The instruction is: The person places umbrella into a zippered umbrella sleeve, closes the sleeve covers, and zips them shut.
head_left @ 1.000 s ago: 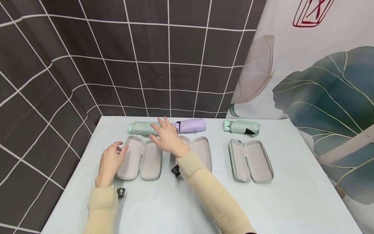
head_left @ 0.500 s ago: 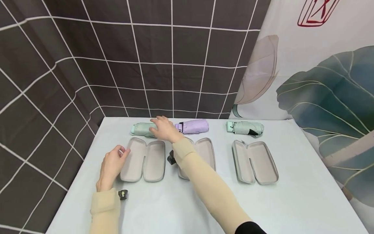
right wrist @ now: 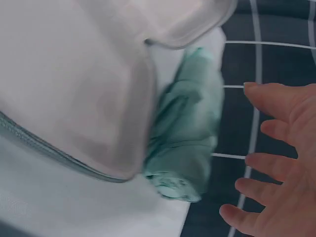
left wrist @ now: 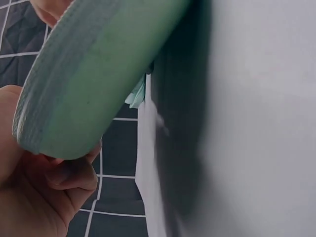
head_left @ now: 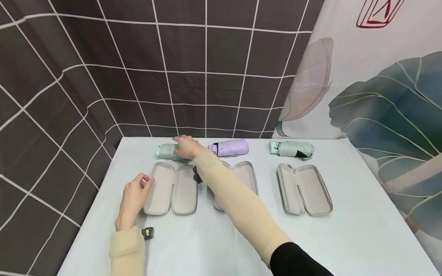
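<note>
In the head view, my left hand (head_left: 132, 199) holds the left edge of an open pale-lined zip case (head_left: 159, 191). Its fingers curl at the rim of the green outer shell (left wrist: 98, 84) in the left wrist view. My right hand (head_left: 188, 147) reaches over the right part of a folded mint-green umbrella (head_left: 165, 151) behind that case. The right wrist view shows this hand (right wrist: 284, 163) with fingers spread, apart from the rolled umbrella (right wrist: 190, 123). The right forearm hides part of a second open case (head_left: 246, 174).
A folded purple umbrella (head_left: 232, 148) lies right of the right hand. Farther right, another green umbrella (head_left: 293, 149) lies behind a third open case (head_left: 312, 189). A dark gridded curtain (head_left: 183, 88) hangs along the back and left of the white table (head_left: 362, 230).
My right hand has moved left, away from the purple umbrella and over the left green umbrella. The left hand keeps its place at the left case. The view has shifted slightly.
</note>
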A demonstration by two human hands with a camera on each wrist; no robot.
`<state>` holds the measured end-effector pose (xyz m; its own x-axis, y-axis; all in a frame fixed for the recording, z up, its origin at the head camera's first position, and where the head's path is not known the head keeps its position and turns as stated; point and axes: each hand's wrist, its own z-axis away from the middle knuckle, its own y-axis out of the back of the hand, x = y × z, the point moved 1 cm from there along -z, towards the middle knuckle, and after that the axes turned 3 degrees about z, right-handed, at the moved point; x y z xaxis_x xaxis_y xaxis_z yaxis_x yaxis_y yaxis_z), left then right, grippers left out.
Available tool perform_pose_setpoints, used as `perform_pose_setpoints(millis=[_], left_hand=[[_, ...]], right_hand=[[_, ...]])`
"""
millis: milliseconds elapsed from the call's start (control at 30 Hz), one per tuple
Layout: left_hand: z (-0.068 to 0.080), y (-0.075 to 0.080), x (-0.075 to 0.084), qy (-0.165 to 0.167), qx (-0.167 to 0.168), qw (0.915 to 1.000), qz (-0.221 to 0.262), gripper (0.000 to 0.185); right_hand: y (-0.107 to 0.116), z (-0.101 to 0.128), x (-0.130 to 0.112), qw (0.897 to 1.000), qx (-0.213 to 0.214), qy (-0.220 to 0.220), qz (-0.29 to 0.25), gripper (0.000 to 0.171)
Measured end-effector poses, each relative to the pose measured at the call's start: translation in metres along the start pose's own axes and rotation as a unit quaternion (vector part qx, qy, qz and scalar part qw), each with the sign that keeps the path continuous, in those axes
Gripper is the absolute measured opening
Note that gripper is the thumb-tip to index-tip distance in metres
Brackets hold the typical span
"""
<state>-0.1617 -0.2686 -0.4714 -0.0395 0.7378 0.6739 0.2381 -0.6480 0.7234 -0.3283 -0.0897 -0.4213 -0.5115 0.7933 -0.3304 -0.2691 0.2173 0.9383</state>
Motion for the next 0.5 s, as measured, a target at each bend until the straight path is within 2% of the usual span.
perform_pose_setpoints(millis=[267,500], left_hand=[[0.002,0.003,0.004,0.017,-0.019,0.9997,0.0,0.024],[-0.001,0.005,0.005,0.021,-0.028,0.9994,0.004,0.024]], right_hand=[[-0.013,-0.016,0.002,0.994,-0.062,-0.037,0.079,0.074],[-0.012,-0.022,-0.003,0.992,-0.099,-0.056,0.057,0.077]])
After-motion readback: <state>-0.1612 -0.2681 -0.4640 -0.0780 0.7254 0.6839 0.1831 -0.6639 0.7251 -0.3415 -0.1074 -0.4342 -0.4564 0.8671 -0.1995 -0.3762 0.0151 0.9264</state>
